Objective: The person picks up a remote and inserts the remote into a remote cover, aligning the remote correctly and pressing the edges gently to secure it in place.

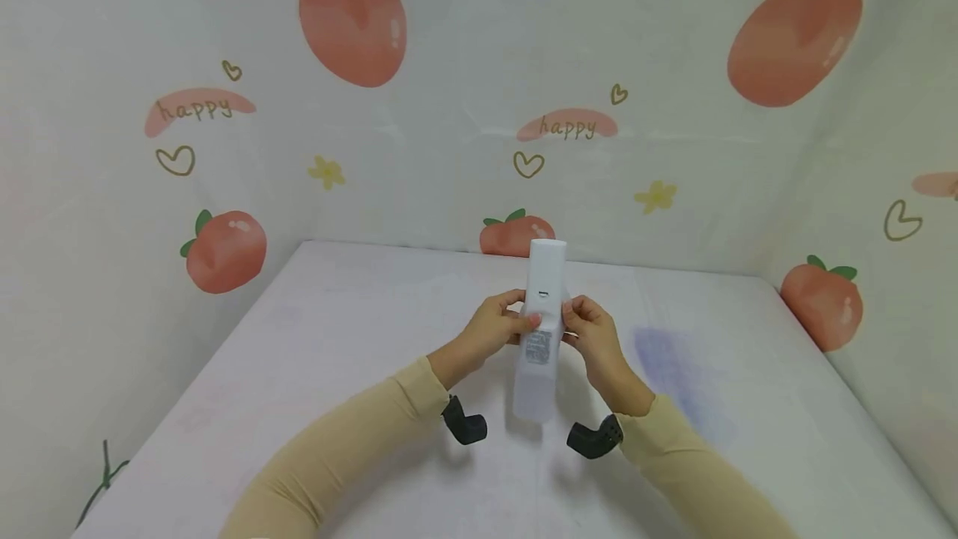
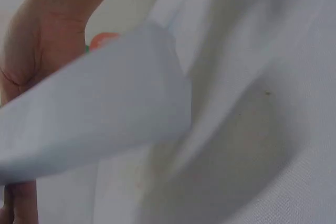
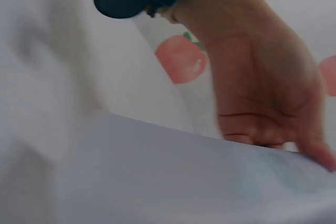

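Head view: a slim white plastic device is located between the two hands, near the middle of the view, and appears raised above the white-covered worktop; its long axis points roughly away from the person; a small slot and a grey printed label are on the visible face.

Left hand: the thumb lies across the face of the body just above the label, with the other fingers curled round the left edge; the gap is only as wide as the body, and the device is gripped in it.

Right hand: thumb and bent fingers pinch the right edge, near the slot; the fingertips behind the body are hidden.

Handling (judged from appearance): the body is probably light to moderate in weight and stiff; the smooth casing may slip under dry fingers, and a hard drop could crack it; take hold at the narrow middle section, thumb on the face and fingers behind; avoid pressing into the slot; support the broader lower end, which both wrist views show beyond the hands, so that the device does not tip.
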Action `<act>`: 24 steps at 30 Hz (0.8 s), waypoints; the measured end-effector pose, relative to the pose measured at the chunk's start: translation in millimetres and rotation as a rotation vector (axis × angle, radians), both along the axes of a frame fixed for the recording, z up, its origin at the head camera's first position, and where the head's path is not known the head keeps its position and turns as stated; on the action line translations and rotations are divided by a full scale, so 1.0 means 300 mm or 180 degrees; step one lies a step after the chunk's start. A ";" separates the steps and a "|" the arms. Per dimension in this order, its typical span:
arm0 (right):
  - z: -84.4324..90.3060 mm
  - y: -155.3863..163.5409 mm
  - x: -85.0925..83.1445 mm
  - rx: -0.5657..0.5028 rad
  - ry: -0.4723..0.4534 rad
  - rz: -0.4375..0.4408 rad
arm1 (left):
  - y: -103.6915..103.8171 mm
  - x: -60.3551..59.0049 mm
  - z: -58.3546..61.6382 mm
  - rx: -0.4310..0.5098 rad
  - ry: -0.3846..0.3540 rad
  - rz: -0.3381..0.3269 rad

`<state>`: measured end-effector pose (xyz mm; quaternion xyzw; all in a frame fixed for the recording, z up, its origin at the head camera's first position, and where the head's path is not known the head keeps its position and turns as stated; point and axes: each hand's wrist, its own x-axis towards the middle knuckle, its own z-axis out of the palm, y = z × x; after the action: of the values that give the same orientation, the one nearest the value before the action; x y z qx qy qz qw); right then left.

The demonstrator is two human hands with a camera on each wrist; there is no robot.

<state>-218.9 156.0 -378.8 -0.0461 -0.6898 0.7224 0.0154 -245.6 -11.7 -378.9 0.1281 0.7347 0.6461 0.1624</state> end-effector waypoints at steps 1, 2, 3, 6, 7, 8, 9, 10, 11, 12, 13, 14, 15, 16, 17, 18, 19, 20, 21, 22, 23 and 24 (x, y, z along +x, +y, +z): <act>0.008 0.002 -0.004 0.0032 -0.0005 0.0026 | -0.004 0.000 0.003 -0.0009 -0.0072 -0.0060; 0.016 0.003 -0.010 0.0063 -0.0007 0.0031 | -0.008 -0.001 0.006 -0.0010 -0.0160 -0.0109; 0.025 0.004 -0.015 0.0106 -0.0007 0.0059 | -0.013 -0.001 0.008 -0.0018 -0.0233 -0.0157; 0.041 0.000 -0.028 0.0257 -0.0045 0.0182 | -0.029 0.002 0.015 -0.0104 -0.0363 -0.0284; 0.044 -0.002 -0.029 0.0309 -0.0068 0.0227 | -0.034 0.004 0.016 -0.0126 -0.0403 -0.0306; 0.044 -0.007 -0.029 0.0338 -0.0101 0.0242 | -0.040 0.005 0.016 -0.0150 -0.0423 -0.0303; 0.045 -0.013 -0.026 0.0350 -0.0123 0.0277 | -0.045 0.008 0.019 -0.0150 -0.0437 -0.0286; 0.043 -0.017 -0.022 0.0336 -0.0142 0.0300 | -0.049 0.009 0.019 -0.0137 -0.0437 -0.0250; 0.040 -0.023 -0.019 0.0316 -0.0138 0.0302 | -0.053 0.008 0.019 -0.0102 -0.0436 -0.0184; 0.038 -0.029 -0.015 0.0277 -0.0113 0.0291 | -0.056 0.008 0.019 -0.0054 -0.0416 -0.0108; 0.035 -0.036 -0.012 0.0226 -0.0069 0.0282 | -0.058 0.007 0.019 -0.0004 -0.0385 -0.0023; 0.032 -0.042 -0.008 0.0184 -0.0006 0.0262 | -0.060 0.006 0.019 0.0019 -0.0329 0.0052; 0.030 -0.048 -0.004 0.0170 0.0068 0.0247 | -0.061 0.006 0.018 0.0033 -0.0263 0.0107; 0.026 -0.052 -0.002 0.0159 0.0135 0.0233 | -0.062 0.006 0.017 0.0026 -0.0191 0.0148; 0.023 -0.055 0.000 0.0195 0.0192 0.0226 | -0.061 0.005 0.016 0.0022 -0.0146 0.0186; 0.021 -0.057 0.002 0.0237 0.0233 0.0228 | -0.059 0.006 0.014 0.0006 -0.0087 0.0205; 0.018 -0.058 0.003 0.0281 0.0255 0.0252 | -0.057 0.008 0.011 -0.0032 -0.0018 0.0203; 0.014 -0.057 0.004 0.0322 0.0248 0.0284 | -0.054 0.010 0.007 -0.0078 0.0068 0.0186; 0.011 -0.057 0.004 0.0345 0.0222 0.0322 | -0.051 0.013 0.004 -0.0113 0.0148 0.0166; 0.009 -0.056 0.005 0.0358 0.0182 0.0356 | -0.048 0.015 0.001 -0.0141 0.0206 0.0152; 0.006 -0.054 0.008 0.0390 0.0154 0.0392 | -0.044 0.018 -0.002 -0.0164 0.0260 0.0144; 0.004 -0.052 0.010 0.0380 0.0129 0.0406 | -0.042 0.021 -0.006 -0.0178 0.0319 0.0144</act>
<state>-216.0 140.5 -377.5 0.0136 -0.7327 0.6803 -0.0140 -239.3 -24.1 -380.6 0.1390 0.7624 0.6216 0.1143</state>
